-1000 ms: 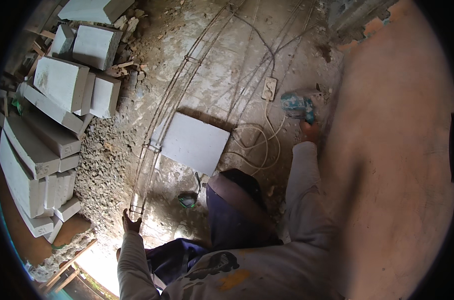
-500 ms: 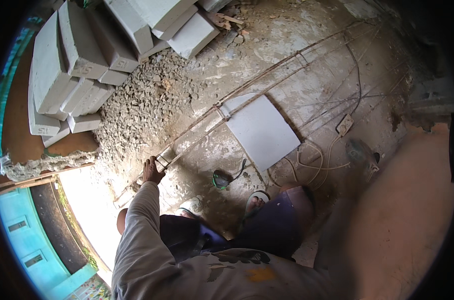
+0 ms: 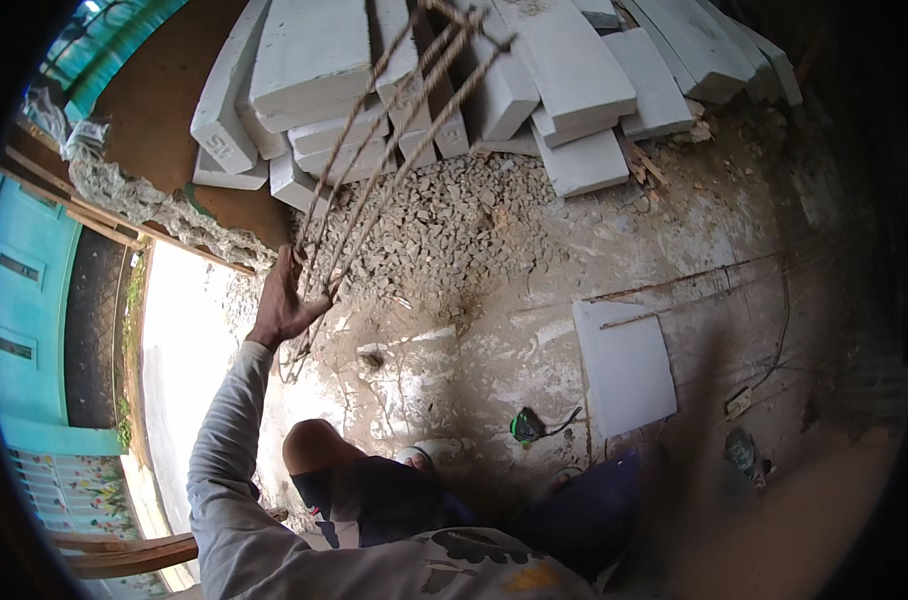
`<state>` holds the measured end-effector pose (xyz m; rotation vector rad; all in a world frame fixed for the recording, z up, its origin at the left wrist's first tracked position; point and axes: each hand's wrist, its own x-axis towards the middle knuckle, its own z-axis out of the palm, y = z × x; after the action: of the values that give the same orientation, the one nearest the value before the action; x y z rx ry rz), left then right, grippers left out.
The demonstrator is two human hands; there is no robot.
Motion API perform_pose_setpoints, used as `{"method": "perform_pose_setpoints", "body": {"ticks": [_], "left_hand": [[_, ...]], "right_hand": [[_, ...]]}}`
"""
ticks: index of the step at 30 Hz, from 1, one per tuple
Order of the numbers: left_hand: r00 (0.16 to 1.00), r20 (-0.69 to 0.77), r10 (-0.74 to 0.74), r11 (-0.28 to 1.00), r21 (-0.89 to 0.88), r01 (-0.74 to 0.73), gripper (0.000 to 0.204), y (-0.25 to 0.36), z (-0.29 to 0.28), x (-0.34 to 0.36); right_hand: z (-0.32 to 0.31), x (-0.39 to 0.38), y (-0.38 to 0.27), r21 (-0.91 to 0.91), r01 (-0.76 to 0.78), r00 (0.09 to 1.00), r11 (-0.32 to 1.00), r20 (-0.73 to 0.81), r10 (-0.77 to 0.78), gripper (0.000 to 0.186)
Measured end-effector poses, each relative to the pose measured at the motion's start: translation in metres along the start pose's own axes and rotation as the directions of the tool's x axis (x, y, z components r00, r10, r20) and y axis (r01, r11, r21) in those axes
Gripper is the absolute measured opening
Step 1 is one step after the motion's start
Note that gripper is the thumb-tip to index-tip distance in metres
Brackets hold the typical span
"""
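The left hand (image 3: 286,305) is closed around the near end of a bundle of rusty steel rods (image 3: 384,150), fingers wrapped over them, arm in a grey sleeve raised from the lower left. The rods are thin, ribbed and brown; about four can be counted, tied into a long cage that slants up and right from the hand to the top edge, over the block pile. The right hand is out of sight; only a blurred, skin-coloured mass fills the lower right, so its grip cannot be told.

Behind the rods lies a heap of pale grey blocks (image 3: 534,70), flat-faced and square-edged, stacked loosely; roughly a dozen show, though the fisheye bends them and some overlap. Below them spreads a fan of grey gravel (image 3: 444,225), coarse and angular. The floor (image 3: 734,230) is rough, dusty concrete with pale streaks. On it rests one smooth white slab (image 3: 624,365), rectangular, lying flat and well apart from the hand. Near its lower left corner sits one small green tool (image 3: 524,428) with a dark cord. Thin wires (image 3: 774,340) trail beside the slab's right edge.

To the left a ragged broken wall edge (image 3: 144,205) borders a bright sunlit opening, with a turquoise wall (image 3: 24,300) beyond. Bare floor lies open between the gravel, the slab and the person's knees (image 3: 314,450).
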<state>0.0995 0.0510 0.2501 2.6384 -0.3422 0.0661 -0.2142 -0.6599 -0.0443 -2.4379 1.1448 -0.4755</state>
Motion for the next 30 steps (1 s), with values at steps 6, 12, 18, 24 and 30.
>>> {"method": "perform_pose_setpoints", "body": {"ticks": [6, 12, 18, 24, 30], "left_hand": [[0.834, -0.549, -0.053, 0.997, -0.077, 0.013, 0.074, 0.001, -0.099, 0.090], [0.677, -0.728, -0.106, 0.983, 0.025, 0.182, 0.092, -0.084, -0.124, 0.195], [0.745, -0.663, -0.078, 0.967, 0.131, 0.218, 0.090, -0.159, -0.073, 0.238], [0.778, -0.618, 0.117, 0.935, 0.334, 0.124, 0.085, -0.193, -0.032, 0.246], [0.827, -0.562, 0.009, 1.000, -0.001, -0.011, 0.085, -0.201, -0.037, 0.193]], "right_hand": [[-0.011, -0.021, -0.038, -0.057, 0.017, 0.998, 0.998, 0.064, -0.013, 0.032], [-0.024, -0.062, -0.033, -0.097, -0.029, 0.995, 0.995, 0.097, 0.038, 0.032], [-0.057, -0.121, 0.002, -0.223, -0.166, 0.975, 0.961, 0.108, 0.193, 0.033], [-0.054, -0.175, 0.033, -0.203, -0.361, 0.906, 0.910, 0.154, 0.394, 0.033], [-0.003, -0.098, 0.007, -0.179, -0.009, 0.983, 0.984, 0.177, 0.041, 0.028]]}}
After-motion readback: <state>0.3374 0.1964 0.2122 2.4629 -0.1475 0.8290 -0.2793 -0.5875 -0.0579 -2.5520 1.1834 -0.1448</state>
